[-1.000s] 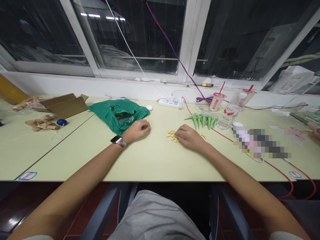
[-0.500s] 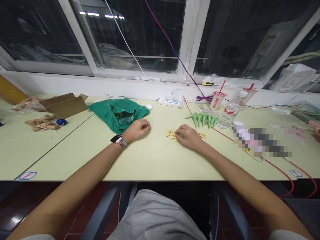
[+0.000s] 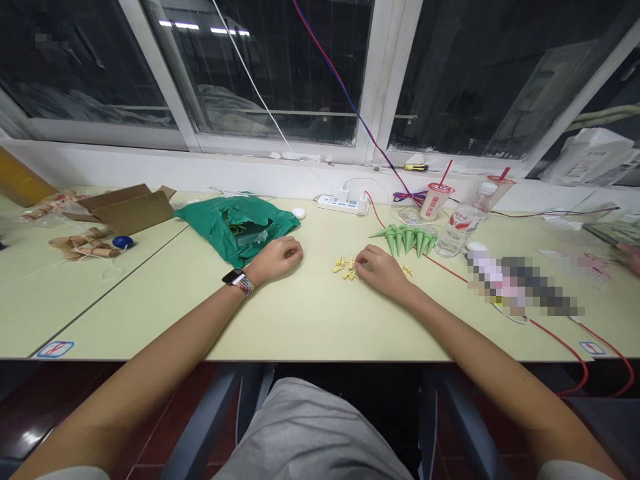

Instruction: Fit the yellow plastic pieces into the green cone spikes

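My left hand [image 3: 278, 257] rests on the pale green table [image 3: 310, 320] in a loose fist, right beside a crumpled green plastic bag [image 3: 235, 227]; something small shows between its curled fingers, too small to name. A watch with a woven band sits on that wrist. My right hand [image 3: 381, 270] lies fingers-down on the table, its fingertips pinched at a small heap of yellow pieces [image 3: 344, 268]. A few more yellow pieces [image 3: 407, 270] lie on its other side. A row of green cones [image 3: 407, 239] lies just beyond it.
At the back stand a power strip [image 3: 343, 205], a red-and-white cup with a straw [image 3: 433, 201], a water bottle [image 3: 463, 223] and a second cup. A red cable [image 3: 550, 340] crosses the right side. An open cardboard box [image 3: 127, 208] and wooden pieces [image 3: 85, 245] lie far left.
My right hand's fingers have drawn together over the yellow pieces, and the heap has shifted a little. My left hand has stayed put.
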A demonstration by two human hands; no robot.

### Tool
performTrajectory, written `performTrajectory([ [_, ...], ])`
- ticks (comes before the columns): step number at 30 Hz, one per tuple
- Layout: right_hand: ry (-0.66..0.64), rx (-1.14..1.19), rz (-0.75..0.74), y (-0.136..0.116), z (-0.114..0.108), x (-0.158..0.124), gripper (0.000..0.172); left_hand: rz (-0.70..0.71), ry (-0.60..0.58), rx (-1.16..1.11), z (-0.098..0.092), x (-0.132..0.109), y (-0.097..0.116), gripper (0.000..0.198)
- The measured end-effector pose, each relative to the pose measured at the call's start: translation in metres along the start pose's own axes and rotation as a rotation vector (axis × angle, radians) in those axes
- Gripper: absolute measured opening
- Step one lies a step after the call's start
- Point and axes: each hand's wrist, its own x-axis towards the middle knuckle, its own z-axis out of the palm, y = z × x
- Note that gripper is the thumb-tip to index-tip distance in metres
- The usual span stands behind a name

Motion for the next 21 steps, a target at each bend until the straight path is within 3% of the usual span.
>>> performTrajectory([
  [6,0.068,0.092,-0.076,-0.003,-0.003,-0.002,0.008,0.069,0.089,0.021,-0.001,-0.003,0.015,0.019],
  [9,0.087,0.122,-0.121,-0.009,-0.003,-0.003,0.009,0.155,0.135,0.014,0.000,-0.005,0.038,0.016],
  [15,0.056,0.197,-0.226,-0.024,0.001,-0.005,0.008,0.387,0.105,0.061,0.012,-0.008,0.081,0.023],
  [21,0.038,0.243,-0.234,-0.035,0.003,-0.008,0.008,0.403,0.077,0.056,0.019,-0.008,0.082,0.017],
])
